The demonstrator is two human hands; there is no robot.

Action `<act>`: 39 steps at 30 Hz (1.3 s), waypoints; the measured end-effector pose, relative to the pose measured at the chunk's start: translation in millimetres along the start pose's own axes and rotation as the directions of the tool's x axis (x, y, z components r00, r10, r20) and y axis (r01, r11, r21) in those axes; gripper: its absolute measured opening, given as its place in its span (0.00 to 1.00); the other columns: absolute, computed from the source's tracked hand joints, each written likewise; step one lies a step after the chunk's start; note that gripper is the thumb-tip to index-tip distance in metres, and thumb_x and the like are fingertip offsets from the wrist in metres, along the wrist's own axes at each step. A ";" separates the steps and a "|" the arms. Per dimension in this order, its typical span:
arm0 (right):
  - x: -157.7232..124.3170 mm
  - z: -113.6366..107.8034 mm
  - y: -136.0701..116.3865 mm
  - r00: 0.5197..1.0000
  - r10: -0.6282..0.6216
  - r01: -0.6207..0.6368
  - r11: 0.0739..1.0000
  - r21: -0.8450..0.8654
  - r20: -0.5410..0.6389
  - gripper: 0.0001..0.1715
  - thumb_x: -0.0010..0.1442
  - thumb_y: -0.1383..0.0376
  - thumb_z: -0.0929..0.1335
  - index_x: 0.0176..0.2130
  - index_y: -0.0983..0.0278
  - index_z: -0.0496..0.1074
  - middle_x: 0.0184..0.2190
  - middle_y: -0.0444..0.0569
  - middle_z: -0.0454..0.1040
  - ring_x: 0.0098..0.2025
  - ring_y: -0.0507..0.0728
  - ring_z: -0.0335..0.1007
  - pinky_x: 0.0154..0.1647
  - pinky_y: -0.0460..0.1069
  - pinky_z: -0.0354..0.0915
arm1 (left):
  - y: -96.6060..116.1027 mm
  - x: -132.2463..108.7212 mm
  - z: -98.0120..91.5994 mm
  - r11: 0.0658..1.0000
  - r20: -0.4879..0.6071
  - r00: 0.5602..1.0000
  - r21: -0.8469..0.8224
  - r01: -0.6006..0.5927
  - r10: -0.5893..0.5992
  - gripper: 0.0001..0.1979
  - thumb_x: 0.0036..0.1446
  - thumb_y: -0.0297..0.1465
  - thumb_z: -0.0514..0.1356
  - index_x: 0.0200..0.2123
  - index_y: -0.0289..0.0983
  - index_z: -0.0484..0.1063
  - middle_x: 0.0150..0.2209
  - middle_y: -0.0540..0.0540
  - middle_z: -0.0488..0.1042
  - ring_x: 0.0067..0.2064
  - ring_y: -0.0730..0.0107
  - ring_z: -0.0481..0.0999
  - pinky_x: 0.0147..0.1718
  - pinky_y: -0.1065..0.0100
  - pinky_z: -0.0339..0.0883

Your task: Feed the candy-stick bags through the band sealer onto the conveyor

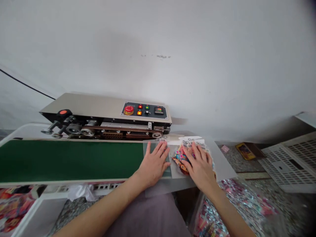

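Observation:
My left hand lies flat with fingers spread on a clear plastic bag at the right end of the green conveyor belt. A small barcode label shows just beyond its fingertips. My right hand rests palm down, fingers apart, on a bundle of colourful printed items in clear wrapping. This bundle sits on the pale board beside the belt, partly covered by the hand. Behind the belt stands a band sealing machine.
The machine's control panel has a red stop button and lit switches. Exposed wheels line its front. Below right, a large clear bag holds shiny items. A white plastic crate stands at far right; colourful packets lie lower left.

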State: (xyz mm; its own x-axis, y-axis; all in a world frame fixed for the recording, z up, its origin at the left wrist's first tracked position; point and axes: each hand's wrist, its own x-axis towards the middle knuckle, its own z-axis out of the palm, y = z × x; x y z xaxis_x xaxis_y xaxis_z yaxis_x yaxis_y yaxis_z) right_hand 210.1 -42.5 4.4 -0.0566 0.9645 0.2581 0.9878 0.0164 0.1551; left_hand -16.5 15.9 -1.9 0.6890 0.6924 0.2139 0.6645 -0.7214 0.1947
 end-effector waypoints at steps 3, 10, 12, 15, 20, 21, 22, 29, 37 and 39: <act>1.3 -7.6 -10.0 1.000 0.000 0.000 1.000 0.011 0.029 0.29 0.70 0.55 0.61 0.68 0.52 0.61 0.72 0.57 0.52 0.71 0.69 0.48 0.65 0.67 0.50 | -2.5 -5.3 -1.9 0.999 0.007 0.999 0.002 0.051 -0.051 0.26 0.72 0.40 0.47 0.69 0.39 0.58 0.72 0.39 0.52 0.73 0.50 0.50 0.67 0.32 0.34; 19.0 -18.2 -41.3 0.996 -0.039 0.029 0.994 0.107 0.085 0.30 0.69 0.52 0.63 0.67 0.51 0.61 0.72 0.54 0.51 0.71 0.70 0.47 0.67 0.69 0.48 | -9.3 -11.4 -23.3 0.972 -0.007 0.974 0.065 0.224 -0.225 0.22 0.69 0.34 0.52 0.62 0.34 0.68 0.67 0.33 0.63 0.69 0.44 0.59 0.67 0.35 0.38; 17.7 -18.1 -37.6 0.996 -0.043 0.034 0.993 0.109 0.080 0.29 0.69 0.53 0.62 0.67 0.52 0.62 0.72 0.53 0.52 0.71 0.70 0.47 0.67 0.69 0.48 | -4.1 -2.2 -29.1 0.974 0.030 0.974 -0.016 0.224 -0.223 0.19 0.69 0.30 0.50 0.59 0.35 0.70 0.61 0.36 0.71 0.63 0.50 0.68 0.65 0.45 0.53; 10.9 -18.0 -25.9 0.999 -0.002 -0.002 0.997 0.079 0.052 0.27 0.70 0.56 0.61 0.66 0.55 0.65 0.72 0.53 0.53 0.71 0.70 0.48 0.67 0.69 0.48 | 5.7 16.1 -31.0 0.938 0.089 0.955 -0.186 0.294 -0.282 0.19 0.67 0.26 0.51 0.58 0.35 0.69 0.53 0.39 0.77 0.54 0.56 0.75 0.53 0.60 0.67; 4.7 -23.2 -22.0 0.999 -0.050 0.048 0.994 0.102 0.017 0.29 0.70 0.55 0.62 0.67 0.54 0.63 0.71 0.51 0.55 0.71 0.70 0.46 0.68 0.70 0.46 | 11.3 27.4 -24.0 0.842 0.158 0.906 -0.334 0.424 -0.394 0.20 0.63 0.23 0.52 0.57 0.39 0.65 0.42 0.44 0.81 0.45 0.58 0.80 0.43 0.63 0.69; 4.3 -23.9 -24.1 0.993 -0.112 0.108 0.985 0.133 0.025 0.28 0.70 0.54 0.63 0.67 0.51 0.62 0.71 0.47 0.57 0.71 0.69 0.48 0.69 0.70 0.44 | 10.9 25.3 -22.8 0.835 0.145 0.899 -0.334 0.437 -0.412 0.19 0.63 0.23 0.52 0.56 0.39 0.66 0.42 0.44 0.80 0.44 0.59 0.81 0.42 0.64 0.68; 3.9 -24.3 -26.1 0.986 -0.160 0.153 0.975 0.160 0.033 0.28 0.70 0.54 0.63 0.66 0.50 0.63 0.69 0.45 0.60 0.70 0.68 0.49 0.70 0.70 0.41 | 10.4 22.5 -21.9 0.834 0.126 0.896 -0.330 0.443 -0.426 0.18 0.63 0.22 0.51 0.54 0.40 0.66 0.43 0.44 0.80 0.45 0.59 0.80 0.42 0.64 0.68; 9.9 -23.3 -29.1 0.995 -0.082 0.090 0.979 0.181 -0.051 0.22 0.69 0.57 0.64 0.58 0.61 0.72 0.62 0.51 0.71 0.66 0.70 0.56 0.69 0.71 0.41 | 8.1 11.0 -24.0 0.868 0.106 0.900 -0.238 0.437 -0.424 0.10 0.66 0.24 0.50 0.43 0.40 0.69 0.44 0.45 0.78 0.44 0.61 0.79 0.42 0.65 0.68; 70.6 -21.8 -43.1 0.988 -0.151 0.112 0.873 0.475 0.045 0.24 0.66 0.75 0.59 0.54 0.61 0.75 0.49 0.51 0.75 0.52 0.59 0.65 0.54 0.53 0.62 | 10.3 15.2 -17.8 0.855 0.021 0.915 -0.349 0.384 -0.403 0.11 0.66 0.22 0.50 0.43 0.39 0.71 0.43 0.46 0.78 0.44 0.67 0.78 0.44 0.68 0.68; 78.9 -18.3 -45.3 0.984 -0.155 0.098 0.880 0.464 0.084 0.25 0.64 0.76 0.59 0.52 0.60 0.76 0.48 0.51 0.74 0.52 0.59 0.65 0.52 0.52 0.62 | 9.7 16.0 -19.0 0.878 0.067 0.921 -0.282 0.387 -0.384 0.12 0.66 0.22 0.50 0.44 0.39 0.71 0.43 0.46 0.78 0.43 0.65 0.78 0.42 0.67 0.69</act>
State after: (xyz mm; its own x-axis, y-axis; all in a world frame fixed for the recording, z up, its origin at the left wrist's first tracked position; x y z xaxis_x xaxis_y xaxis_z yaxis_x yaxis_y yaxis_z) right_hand 158.2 28.0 35.1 -0.1962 0.9691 0.1496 0.9313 0.2319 -0.2809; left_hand -4.6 19.9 21.7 0.3983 0.9154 0.0578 0.7684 -0.3675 0.5240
